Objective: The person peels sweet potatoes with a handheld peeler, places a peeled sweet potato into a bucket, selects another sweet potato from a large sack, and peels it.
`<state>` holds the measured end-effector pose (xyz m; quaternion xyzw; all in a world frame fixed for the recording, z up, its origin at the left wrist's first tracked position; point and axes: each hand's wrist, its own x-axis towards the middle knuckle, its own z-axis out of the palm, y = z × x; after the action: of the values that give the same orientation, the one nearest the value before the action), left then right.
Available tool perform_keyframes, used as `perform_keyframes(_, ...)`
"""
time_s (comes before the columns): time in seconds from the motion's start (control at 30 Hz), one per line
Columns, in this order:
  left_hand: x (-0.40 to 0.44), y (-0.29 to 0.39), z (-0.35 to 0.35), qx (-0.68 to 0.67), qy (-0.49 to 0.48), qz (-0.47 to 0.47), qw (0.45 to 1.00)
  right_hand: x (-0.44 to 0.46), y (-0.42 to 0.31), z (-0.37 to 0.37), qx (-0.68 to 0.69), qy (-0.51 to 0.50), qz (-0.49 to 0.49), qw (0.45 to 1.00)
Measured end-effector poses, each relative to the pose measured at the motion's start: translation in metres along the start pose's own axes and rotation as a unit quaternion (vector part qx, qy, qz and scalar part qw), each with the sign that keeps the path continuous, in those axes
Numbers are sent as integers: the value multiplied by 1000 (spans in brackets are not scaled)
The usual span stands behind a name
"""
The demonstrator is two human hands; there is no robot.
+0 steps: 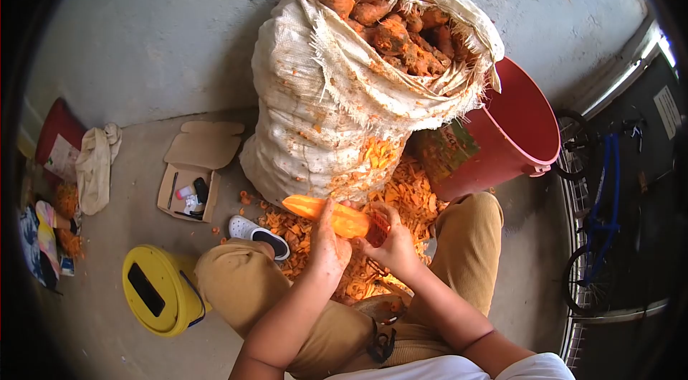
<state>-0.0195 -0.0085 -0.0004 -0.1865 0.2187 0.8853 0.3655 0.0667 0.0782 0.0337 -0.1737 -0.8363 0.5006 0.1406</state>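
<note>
Head view: biggest is the white woven sack, which stands beyond the fingers, open at top & full w/ dirty orange-brown roots. Beyond the fingers and to the R, next to the sack, is the red tub, leaning. Below the fingers, on the floor, spreads a heap of orange peelings, incl. some btw. the legs. Well apart to the L of the fingers is the yellow bucket, w/ lid on. Also L, but farther out, the cardboard box lies open w/ small items inside. Nearer on the L side is a white shoe.

The L hand has its fingers bent narrow around the peeled orange root: thumb on the near side, fingertips partly seen on the far side. The root's pointed end goes out past these fingers, to the L. The R hand is closed around a red slotted tool, approx. at the root's R end; whether its edge touches the root, I cannot tell.
</note>
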Motion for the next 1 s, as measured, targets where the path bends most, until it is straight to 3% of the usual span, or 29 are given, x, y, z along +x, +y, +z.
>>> perform_keyframes(0.07,-1,-1,2,-2,9,13,1000,1,-3,-4,-50,-22,39,998)
perform_keyframes(0.27,-4,-4,6,23,-1,13,1000,4,24,-11,57,-20,-67,996)
perform_keyframes(0.37,-3,-1,8,53,-50,-11,997,4,18,-21,301,-48,172,937)
perform_keyframes(0.5,1,11,7,199,-99,-36,974,9,36,-23,316,9,220,923)
perform_keyframes(0.57,3,8,7,282,-111,61,951,12,31,-32,312,22,247,917)
perform_keyframes(0.63,-2,7,16,416,-120,197,880,15,30,-40,340,38,241,908)
perform_keyframes(0.67,-8,10,20,589,-114,333,728,15,33,-43,340,39,239,909)
perform_keyframes(0.77,-3,23,22,716,-157,534,422,18,38,-50,358,38,235,903)
perform_keyframes(0.8,-7,24,28,709,-171,535,427,17,36,-52,376,35,237,895)
perform_keyframes(0.93,-9,31,31,729,-236,562,313,7,19,-54,510,-25,247,824)
perform_keyframes(1.0,-9,29,29,730,-237,580,271,1,12,-50,491,-95,231,834)
